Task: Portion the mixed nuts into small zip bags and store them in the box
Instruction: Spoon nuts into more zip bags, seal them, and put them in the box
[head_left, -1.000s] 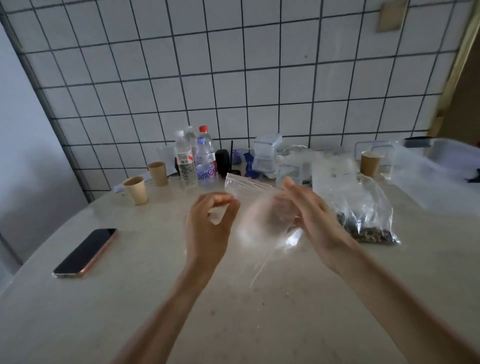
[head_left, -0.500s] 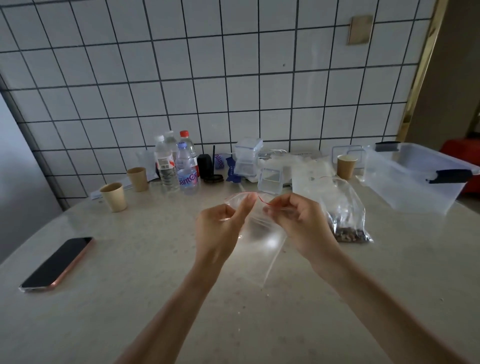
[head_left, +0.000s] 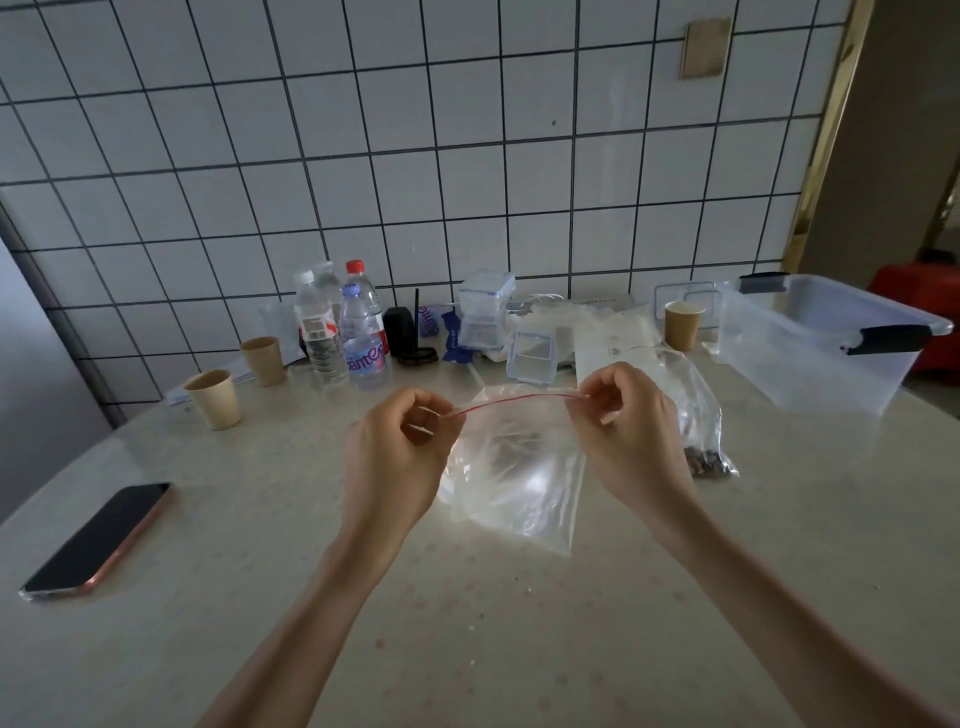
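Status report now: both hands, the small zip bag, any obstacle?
Left hand and right hand pinch the red zip strip. Small zip bag empty, held above the table. Nut bag behind right hand. Nothing in the way.

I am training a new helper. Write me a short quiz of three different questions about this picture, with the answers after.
1. True or false: the small zip bag held by the two hands already contains nuts.
2. Multiple choice: where does the phone lie? A) inside the clear storage box; B) on the table, on the person's left; C) under the water bottles.
3. Fill in: the left hand and the right hand each pinch one end of the bag's ____ zip strip.

Key
1. False: it looks empty; nuts show only in the big nut bag behind the right hand.
2. B
3. red
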